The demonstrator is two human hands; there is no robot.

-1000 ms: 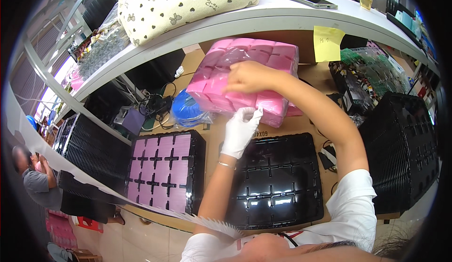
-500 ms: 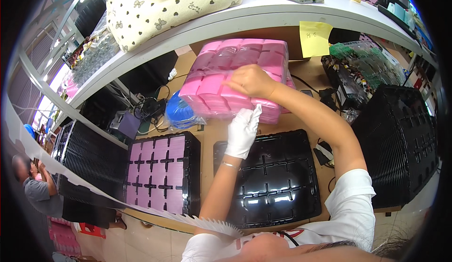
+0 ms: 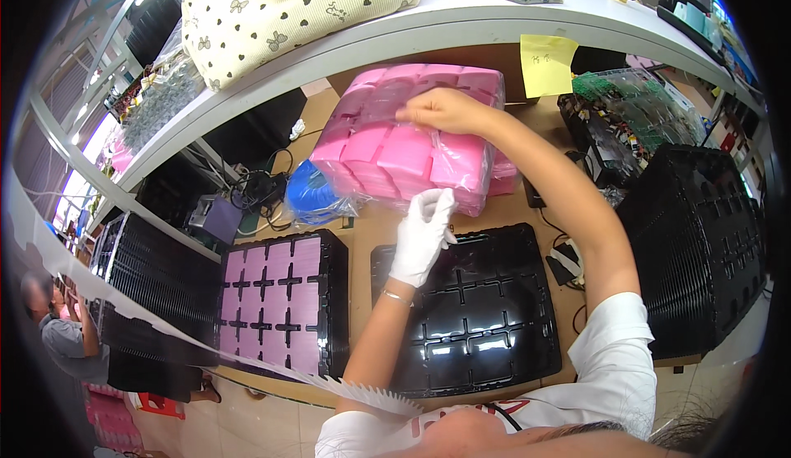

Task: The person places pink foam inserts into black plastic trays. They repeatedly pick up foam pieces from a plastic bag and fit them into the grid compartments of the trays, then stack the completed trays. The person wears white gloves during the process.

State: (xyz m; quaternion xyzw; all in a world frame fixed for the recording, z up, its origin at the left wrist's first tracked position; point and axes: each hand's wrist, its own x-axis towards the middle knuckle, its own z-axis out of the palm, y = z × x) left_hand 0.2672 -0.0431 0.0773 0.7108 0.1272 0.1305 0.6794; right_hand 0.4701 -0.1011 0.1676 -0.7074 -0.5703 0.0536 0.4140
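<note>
A block of pink foam pieces in clear plastic wrap (image 3: 383, 157) stands tilted at the back of the bench. My bare right hand (image 3: 445, 112) is closed over its upper face, pinching the plastic wrap. My left hand (image 3: 420, 240), in a white glove, is at the block's lower front edge with its fingers curled together; what they hold, if anything, does not show. Below the gloved hand lies a black plastic tray (image 3: 465, 310) with raised cross-shaped ribs. To its left, a black tray stack (image 3: 334, 301) carries flat pink pieces in its compartments.
Tall stacks of black trays stand at the far left (image 3: 156, 277) and right (image 3: 696, 252). A blue bagged roll (image 3: 311, 194) and cables lie left of the block. A shelf (image 3: 478, 25) crosses above, with a patterned bag (image 3: 297, 21), a phone and a yellow note.
My right hand has moved slightly up on the block, drawing at the wrap. My left hand has dropped a little, its fingers curling. The block has shifted and tipped slightly.
</note>
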